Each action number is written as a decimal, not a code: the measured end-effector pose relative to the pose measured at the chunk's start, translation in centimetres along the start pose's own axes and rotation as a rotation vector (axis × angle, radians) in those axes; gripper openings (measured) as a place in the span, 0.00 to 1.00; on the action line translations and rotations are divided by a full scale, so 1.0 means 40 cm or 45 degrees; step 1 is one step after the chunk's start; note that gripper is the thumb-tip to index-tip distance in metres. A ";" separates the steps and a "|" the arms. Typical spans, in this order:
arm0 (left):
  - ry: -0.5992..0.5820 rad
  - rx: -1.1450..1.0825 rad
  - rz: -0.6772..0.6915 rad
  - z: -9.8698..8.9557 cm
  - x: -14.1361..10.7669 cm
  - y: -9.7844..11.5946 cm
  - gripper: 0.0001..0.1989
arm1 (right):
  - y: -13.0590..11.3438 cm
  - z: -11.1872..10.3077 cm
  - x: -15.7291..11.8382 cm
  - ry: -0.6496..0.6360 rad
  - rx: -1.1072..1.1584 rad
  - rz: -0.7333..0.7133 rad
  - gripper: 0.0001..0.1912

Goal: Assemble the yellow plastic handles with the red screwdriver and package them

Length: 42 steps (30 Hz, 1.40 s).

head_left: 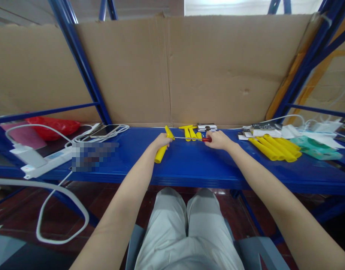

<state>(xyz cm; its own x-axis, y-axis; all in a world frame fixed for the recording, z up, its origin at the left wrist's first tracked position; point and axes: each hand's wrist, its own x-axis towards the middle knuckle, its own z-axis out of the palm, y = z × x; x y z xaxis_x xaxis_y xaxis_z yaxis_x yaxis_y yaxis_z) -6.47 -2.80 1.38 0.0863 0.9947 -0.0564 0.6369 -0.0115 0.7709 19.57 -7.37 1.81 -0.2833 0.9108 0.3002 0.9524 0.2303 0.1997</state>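
over the blue table (194, 165) the yellow tool (160, 154) slants, gripped by my left hand (162, 140); my right hand (217, 140) is curled round the red-handled screwdriver (207, 139). from here i'd brace the tool and hold the shaft square to it, clear of the yellow pieces (187, 133) beyond.

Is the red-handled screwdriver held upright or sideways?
Sideways: its metal shaft runs nearly level from the right hand toward the yellow tubular piece in the left hand. Whether it is inserted, I cannot tell.
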 end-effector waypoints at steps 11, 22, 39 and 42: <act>-0.003 -0.005 0.007 0.001 0.010 -0.008 0.08 | -0.003 -0.001 0.002 -0.001 -0.016 0.023 0.14; -0.018 -0.016 0.007 0.001 0.005 -0.004 0.10 | -0.002 -0.001 0.002 -0.023 -0.018 0.017 0.11; -0.031 0.004 0.021 0.000 0.008 -0.005 0.11 | 0.002 0.009 0.003 -0.002 0.005 0.035 0.13; -0.036 -0.006 0.018 0.001 0.010 -0.007 0.11 | 0.004 0.004 0.000 -0.009 -0.007 -0.011 0.12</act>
<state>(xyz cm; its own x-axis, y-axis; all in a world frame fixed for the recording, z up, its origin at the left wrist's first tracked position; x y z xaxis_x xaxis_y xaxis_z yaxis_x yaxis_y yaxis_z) -6.59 -2.42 1.11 0.1168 0.9911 -0.0631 0.6321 -0.0252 0.7745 19.76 -7.28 1.70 -0.2909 0.9112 0.2918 0.9492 0.2365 0.2077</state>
